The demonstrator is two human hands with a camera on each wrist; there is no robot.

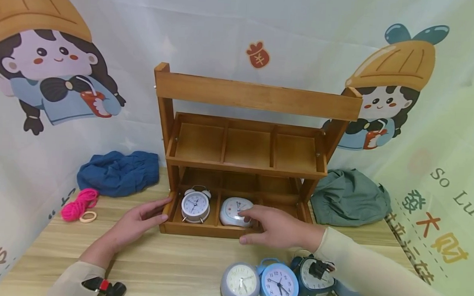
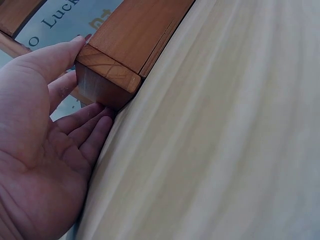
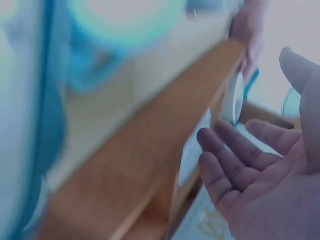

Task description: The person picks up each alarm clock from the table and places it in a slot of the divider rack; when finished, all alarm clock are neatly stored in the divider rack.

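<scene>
Two hands attend a wooden rack. The left hand rests against the rack's near corner, its digits extended along the wood rather than wrapped round it; such contact probably braces the frame against sliding. The right hand has loosely bent fingers and a thumb held well apart, gripping nothing. Under its fingertips, in the middle compartment, a rounded white clock leans back behind the front rail, which presumably checks any forward slip. Between the hands, just beyond the left fingertips, a twin-bell clock stands on small feet in its own compartment. Nearer the person than the right hand, a lilac clock, a blue clock and a dark clock cluster on the tabletop, seemingly within that arm's easy reach.
</scene>
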